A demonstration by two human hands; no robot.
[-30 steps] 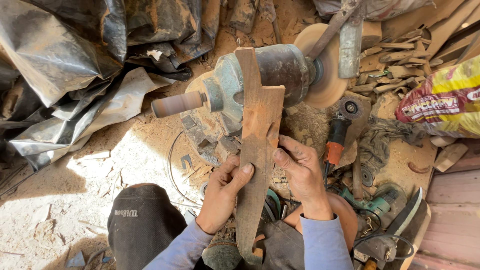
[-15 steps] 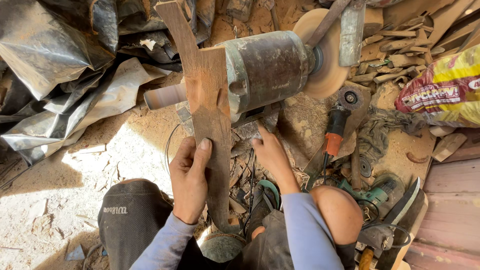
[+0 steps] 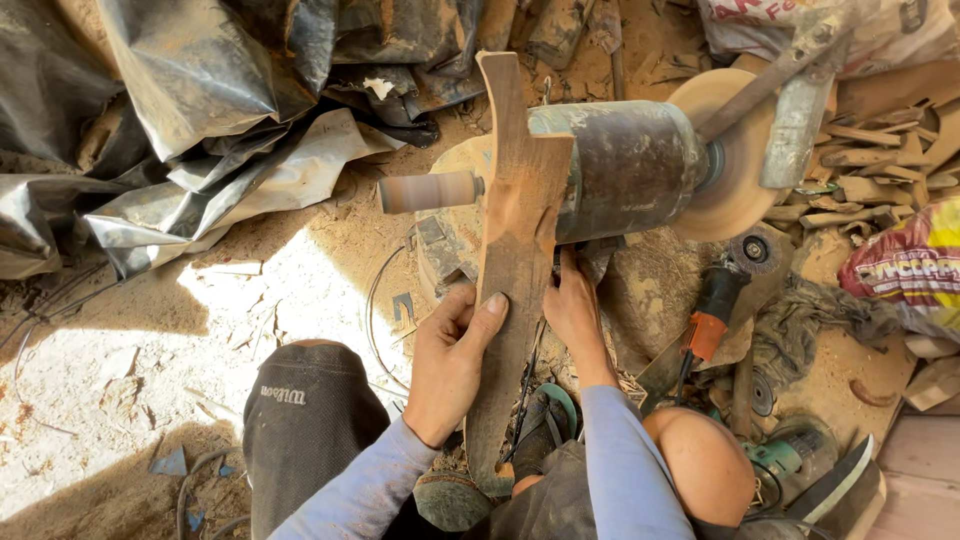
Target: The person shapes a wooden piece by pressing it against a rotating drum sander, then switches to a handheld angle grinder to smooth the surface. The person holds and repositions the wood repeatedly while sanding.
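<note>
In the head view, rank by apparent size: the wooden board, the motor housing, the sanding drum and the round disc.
1. wooden board, longest by far
2. motor housing
3. round disc
4. sanding drum
The board sits nearer the camera, which exaggerates its lead.

The floor (image 3: 120, 380) is bare dirt, covered with sand and sawdust. A bright patch of sun (image 3: 270, 300) falls on it, and the rest lies in shade. Big crumpled sheets of grey plastic (image 3: 190, 120) are piled up at the top left. Thin wires (image 3: 385, 320) curl on the ground. On the right lies a heap of wood scraps (image 3: 880, 170), light and dusty. A bright bag (image 3: 905, 270) with red and yellow on it sits beside them. A dirty rag (image 3: 810, 320) lies lower down. Pink planks (image 3: 925, 470) show in the bottom right corner. Small bits of wood and chips are scattered all over.
</note>
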